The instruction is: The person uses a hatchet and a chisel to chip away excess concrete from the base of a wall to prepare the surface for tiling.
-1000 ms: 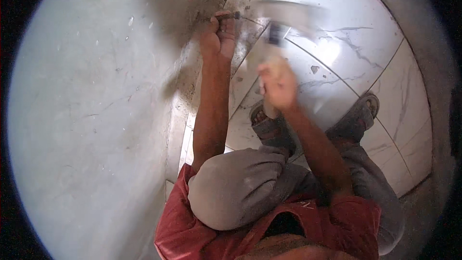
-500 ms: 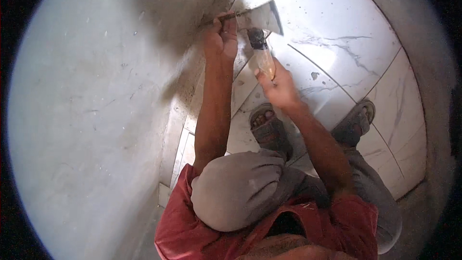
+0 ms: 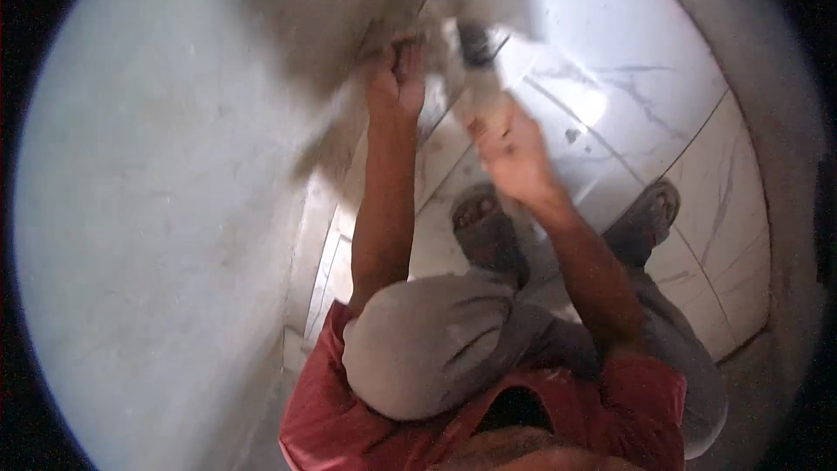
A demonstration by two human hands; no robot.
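My left hand point(image 3: 394, 78) is at the grey plaster wall point(image 3: 157, 166) near its foot, fingers curled round a thin dark chisel-like rod point(image 3: 394, 42) that lies crosswise, blurred now. My right hand point(image 3: 510, 144) grips the pale handle of an axe point(image 3: 494, 0), which has black wrapping point(image 3: 475, 44) below its wide metal head. The axe is smeared by motion and is above and right of my left hand; whether it touches the rod I cannot tell.
White veined floor tiles point(image 3: 654, 105) with dark joints and bits of debris lie under me. My two sandaled feet point(image 3: 484, 231) rest on them below my right hand, with my grey-trousered knee point(image 3: 418, 340) nearer. A curved grey edge point(image 3: 767, 166) bounds the tiles at the right.
The axe swings: blurred a second ago, its head was beside the rod's end half a second ago and is now higher and to the right. My left hand stays at the wall's foot.
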